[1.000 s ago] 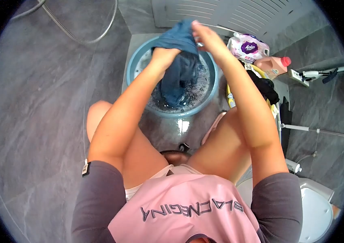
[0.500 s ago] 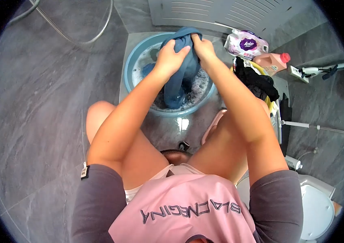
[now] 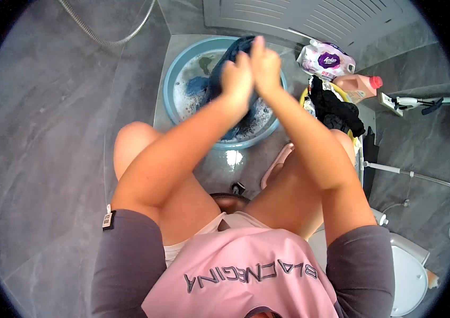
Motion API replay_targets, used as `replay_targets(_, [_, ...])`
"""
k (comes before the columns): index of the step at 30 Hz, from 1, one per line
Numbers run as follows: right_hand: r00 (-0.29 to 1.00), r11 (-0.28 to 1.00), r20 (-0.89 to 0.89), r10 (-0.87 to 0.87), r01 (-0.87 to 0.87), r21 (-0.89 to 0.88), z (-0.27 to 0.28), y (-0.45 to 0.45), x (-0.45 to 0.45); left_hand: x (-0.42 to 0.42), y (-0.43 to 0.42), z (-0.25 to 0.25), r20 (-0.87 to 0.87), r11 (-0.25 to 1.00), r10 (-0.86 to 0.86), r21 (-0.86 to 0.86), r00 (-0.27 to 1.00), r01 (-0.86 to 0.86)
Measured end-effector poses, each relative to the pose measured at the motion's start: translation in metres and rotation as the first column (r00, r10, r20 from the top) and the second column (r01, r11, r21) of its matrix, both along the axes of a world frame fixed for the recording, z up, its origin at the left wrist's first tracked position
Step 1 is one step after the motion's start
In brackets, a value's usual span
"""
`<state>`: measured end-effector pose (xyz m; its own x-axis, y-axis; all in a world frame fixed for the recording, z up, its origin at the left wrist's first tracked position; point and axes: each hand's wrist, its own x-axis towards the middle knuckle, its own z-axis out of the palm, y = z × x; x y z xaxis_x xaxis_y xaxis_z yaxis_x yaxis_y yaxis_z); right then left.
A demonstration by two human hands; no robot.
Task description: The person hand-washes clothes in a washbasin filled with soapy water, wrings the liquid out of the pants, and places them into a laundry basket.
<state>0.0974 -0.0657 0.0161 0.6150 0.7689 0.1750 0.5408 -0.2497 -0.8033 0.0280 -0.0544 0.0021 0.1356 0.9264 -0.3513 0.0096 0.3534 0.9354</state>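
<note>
A wet dark-blue garment (image 3: 219, 71) is bunched up above a round blue basin (image 3: 169, 90), its lower part hanging into soapy water. My left hand (image 3: 237, 79) is closed on the cloth, knuckles blurred by motion. Pressed close beside it, my right hand (image 3: 266, 66) also grips the garment, with one finger pointing up past the cloth. The two hands nearly touch over the middle of the basin. Another piece of blue cloth (image 3: 197, 85) lies among the suds at the basin's left. The fabric between my palms is mostly hidden.
A yellow tub (image 3: 303, 98) holding black clothes (image 3: 336, 108) stands right of the basin. Behind it are a pink bottle with a red cap (image 3: 357, 86) and a white-and-purple package (image 3: 326, 59). A toilet (image 3: 407, 275) is at lower right, a shower hose (image 3: 97, 38) at upper left.
My hands have come together, the left moving right and slightly down, and the garment is bunched between them instead of draped long. The view has shifted slightly.
</note>
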Motion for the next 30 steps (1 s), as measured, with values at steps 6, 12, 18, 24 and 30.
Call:
replay_targets(6, [0.994,0.988,-0.104,0.023,-0.007,0.157,0.001,-0.006,-0.028,-0.011,0.032,-0.003,-0.041,0.995,0.047,0.086,0.998,-0.043])
replay_targets(12, [0.998,0.990,-0.052,0.027,-0.019,0.143,-0.004,0.002,-0.022,-0.011,0.034,-0.013,0.043,0.995,0.068,0.069,0.997,-0.071])
replay_targets(18, [0.942,0.984,-0.307,-0.137,0.166,0.070,-0.007,0.018,-0.014,-0.016,0.022,0.011,-0.163,0.976,-0.137,0.145,0.977,0.161])
replay_targets(24, [0.990,0.987,-0.123,0.070,-0.050,0.155,0.001,0.001,-0.043,-0.033,0.030,0.022,0.067,0.984,0.094,0.148,0.993,-0.103])
replay_targets(30, [0.833,0.935,-0.508,-0.218,0.328,0.137,0.013,0.025,0.015,-0.015,-0.006,0.016,-0.122,0.939,-0.309,0.118,0.943,0.323])
